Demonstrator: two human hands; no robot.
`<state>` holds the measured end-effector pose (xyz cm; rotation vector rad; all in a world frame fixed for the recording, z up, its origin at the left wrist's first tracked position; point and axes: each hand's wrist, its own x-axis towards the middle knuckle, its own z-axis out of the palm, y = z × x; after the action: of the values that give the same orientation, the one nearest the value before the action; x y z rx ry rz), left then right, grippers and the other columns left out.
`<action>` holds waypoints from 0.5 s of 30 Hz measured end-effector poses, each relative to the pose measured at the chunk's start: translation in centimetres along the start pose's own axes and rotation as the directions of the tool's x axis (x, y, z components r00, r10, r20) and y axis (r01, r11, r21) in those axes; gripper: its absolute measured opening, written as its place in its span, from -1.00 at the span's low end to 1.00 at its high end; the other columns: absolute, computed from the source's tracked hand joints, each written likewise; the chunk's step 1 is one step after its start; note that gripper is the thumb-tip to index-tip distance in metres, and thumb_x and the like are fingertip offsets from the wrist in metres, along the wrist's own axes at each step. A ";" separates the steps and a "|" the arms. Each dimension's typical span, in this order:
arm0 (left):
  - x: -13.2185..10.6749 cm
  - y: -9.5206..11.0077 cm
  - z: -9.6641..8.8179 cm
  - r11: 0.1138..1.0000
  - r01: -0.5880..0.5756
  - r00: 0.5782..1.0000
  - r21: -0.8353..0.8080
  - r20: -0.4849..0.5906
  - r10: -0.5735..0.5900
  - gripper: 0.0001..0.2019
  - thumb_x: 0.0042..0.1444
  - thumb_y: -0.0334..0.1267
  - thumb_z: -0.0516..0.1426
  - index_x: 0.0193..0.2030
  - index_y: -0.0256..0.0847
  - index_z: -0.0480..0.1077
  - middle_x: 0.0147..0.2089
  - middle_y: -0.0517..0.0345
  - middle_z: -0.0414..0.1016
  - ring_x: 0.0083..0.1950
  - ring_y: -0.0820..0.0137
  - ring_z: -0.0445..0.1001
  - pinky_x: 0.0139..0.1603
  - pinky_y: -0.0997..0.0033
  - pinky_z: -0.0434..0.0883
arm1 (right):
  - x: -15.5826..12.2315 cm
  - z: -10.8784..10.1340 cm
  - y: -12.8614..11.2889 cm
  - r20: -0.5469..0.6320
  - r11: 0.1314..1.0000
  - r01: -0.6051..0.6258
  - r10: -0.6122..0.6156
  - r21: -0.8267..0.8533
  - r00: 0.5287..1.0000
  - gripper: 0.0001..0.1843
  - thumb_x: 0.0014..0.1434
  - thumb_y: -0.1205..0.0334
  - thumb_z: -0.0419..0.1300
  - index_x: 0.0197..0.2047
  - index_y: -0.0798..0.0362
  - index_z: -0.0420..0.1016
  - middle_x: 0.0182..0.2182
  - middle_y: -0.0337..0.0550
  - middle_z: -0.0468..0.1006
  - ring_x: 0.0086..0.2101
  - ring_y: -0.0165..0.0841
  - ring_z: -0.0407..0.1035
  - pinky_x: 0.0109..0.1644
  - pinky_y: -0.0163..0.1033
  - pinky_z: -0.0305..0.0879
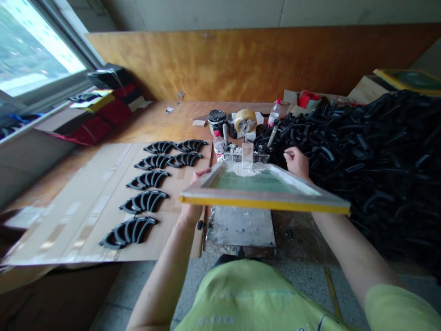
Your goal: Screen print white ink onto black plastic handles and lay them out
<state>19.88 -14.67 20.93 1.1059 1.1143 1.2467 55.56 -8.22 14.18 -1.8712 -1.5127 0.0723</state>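
A screen printing frame [265, 201] with a green mesh and a yellow front edge is tilted up over a flat metal plate [243, 230]. White ink [246, 171] lies at the mesh's far end, below a clear squeegee block [247, 155]. My left hand [197, 178] is closed on the frame's left side, with part of the hand hidden behind it. Past the frame's right side, my right hand [296, 161] is raised with its fingers curled together, beside a large heap of black curved plastic parts [372, 170]. Whatever those fingers hold cannot be made out.
Several black ribbed parts [143, 202] lie in rows on a cardboard sheet [82, 202] at left. Behind the frame stand ink tubs [217, 122], a tape roll [245, 120] and plastic bottles [274, 114]. Red and black boxes [117, 108] sit by the window.
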 end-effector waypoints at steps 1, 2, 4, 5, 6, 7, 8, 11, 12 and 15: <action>0.8 0.5 0.7 0.999 -0.007 1.000 -0.054 0.008 0.008 -0.49 0.10 0.16 0.11 0.06 -0.14 0.40 -0.12 0.08 0.52 -0.15 0.34 0.51 -0.24 0.43 0.46 | -1.2 0.2 1.2 0.028 0.998 -0.056 0.056 -0.010 0.998 -0.75 0.21 0.22 0.12 -0.08 0.07 0.52 -0.33 -0.10 0.55 -0.28 -0.24 0.42 -0.13 -0.18 0.32; 1.5 0.7 1.3 0.994 -0.002 1.000 -0.108 0.010 0.003 -0.48 0.10 0.15 0.11 0.08 -0.13 0.38 -0.13 0.08 0.52 -0.15 0.34 0.51 -0.24 0.42 0.46 | -2.6 0.7 1.9 0.100 0.998 -0.069 0.070 -0.014 0.993 -0.78 0.19 0.22 0.14 -0.13 0.07 0.52 -0.34 -0.10 0.56 -0.27 -0.23 0.42 -0.13 -0.18 0.32; 2.1 0.3 2.4 0.979 0.001 0.999 -0.203 -0.032 -0.007 -0.49 0.11 0.14 0.10 0.09 -0.14 0.34 -0.18 0.09 0.51 -0.19 0.37 0.51 -0.30 0.45 0.46 | -5.7 2.4 2.0 0.303 1.000 0.022 -0.028 0.022 0.953 -0.78 0.15 0.22 0.22 -0.12 0.06 0.51 -0.28 -0.09 0.57 -0.22 -0.23 0.43 -0.08 -0.17 0.32; 1.9 -0.5 2.9 0.973 0.010 0.998 -0.229 -0.060 -0.025 -0.49 0.12 0.14 0.10 0.09 -0.13 0.33 -0.19 0.10 0.51 -0.22 0.39 0.50 -0.32 0.47 0.45 | -7.3 3.3 1.5 0.382 0.993 0.105 -0.116 0.050 0.917 -0.74 0.13 0.24 0.25 -0.08 0.05 0.50 -0.22 -0.09 0.57 -0.17 -0.23 0.42 -0.03 -0.15 0.31; 1.4 -1.6 3.4 0.970 0.047 0.995 -0.238 -0.074 -0.066 -0.48 0.12 0.15 0.10 0.09 -0.14 0.31 -0.19 0.10 0.52 -0.24 0.40 0.50 -0.34 0.48 0.45 | -8.7 4.1 0.7 0.431 0.981 0.183 -0.192 0.064 0.882 -0.71 0.12 0.27 0.27 -0.05 0.03 0.49 -0.16 -0.08 0.56 -0.12 -0.23 0.40 0.02 -0.13 0.28; 0.5 -2.9 3.9 0.965 0.123 0.989 -0.232 -0.055 -0.139 -0.47 0.11 0.16 0.11 0.09 -0.16 0.30 -0.17 0.07 0.53 -0.26 0.41 0.51 -0.36 0.48 0.45 | -10.0 4.8 -0.4 0.452 0.971 0.232 -0.233 0.058 0.861 -0.72 0.13 0.29 0.27 -0.05 0.02 0.49 -0.14 -0.08 0.55 -0.08 -0.22 0.37 0.05 -0.11 0.26; -0.6 -4.5 4.4 0.949 0.238 0.970 -0.208 -0.002 -0.244 -0.45 0.10 0.17 0.13 0.09 -0.18 0.30 -0.15 0.02 0.54 -0.26 0.39 0.52 -0.37 0.47 0.45 | -11.2 5.3 -1.6 0.448 0.966 0.256 -0.246 0.039 0.859 -0.75 0.15 0.31 0.25 -0.07 0.02 0.50 -0.13 -0.06 0.53 -0.06 -0.21 0.35 0.07 -0.09 0.25; -4.1 -9.3 5.7 0.817 0.567 0.817 -0.102 0.194 -0.543 -0.41 0.06 0.20 0.15 0.07 -0.21 0.31 -0.04 -0.13 0.54 -0.18 0.27 0.55 -0.33 0.35 0.50 | -14.6 5.7 -5.1 0.367 0.966 0.258 -0.245 0.015 0.897 -0.85 0.23 0.29 0.17 -0.13 0.06 0.50 -0.20 -0.04 0.50 -0.08 -0.21 0.32 0.04 -0.11 0.25; -5.0 -10.6 5.8 0.783 0.616 0.780 -0.093 0.215 -0.588 -0.43 0.06 0.21 0.15 0.04 -0.21 0.33 -0.04 -0.13 0.54 -0.16 0.24 0.56 -0.30 0.32 0.51 | -15.8 5.7 -6.0 0.360 0.951 0.304 -0.301 0.049 0.883 -0.84 0.25 0.29 0.15 -0.11 0.06 0.50 -0.21 -0.04 0.49 -0.10 -0.23 0.32 0.03 -0.13 0.26; -5.7 -13.0 4.5 0.779 0.625 0.778 -0.055 0.130 -0.615 -0.49 0.05 0.20 0.14 -0.11 -0.23 0.35 -0.27 -0.01 0.56 -0.30 0.30 0.56 -0.38 0.37 0.48 | -18.1 4.7 -6.1 0.395 0.839 0.506 -0.542 0.200 0.741 -0.76 0.28 0.30 0.10 -0.02 -0.03 0.49 -0.18 -0.12 0.51 -0.11 -0.29 0.34 0.01 -0.21 0.27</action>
<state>25.93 -20.66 8.71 0.6299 1.1933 0.6932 42.76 -21.35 7.19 -1.3434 -2.2718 0.3041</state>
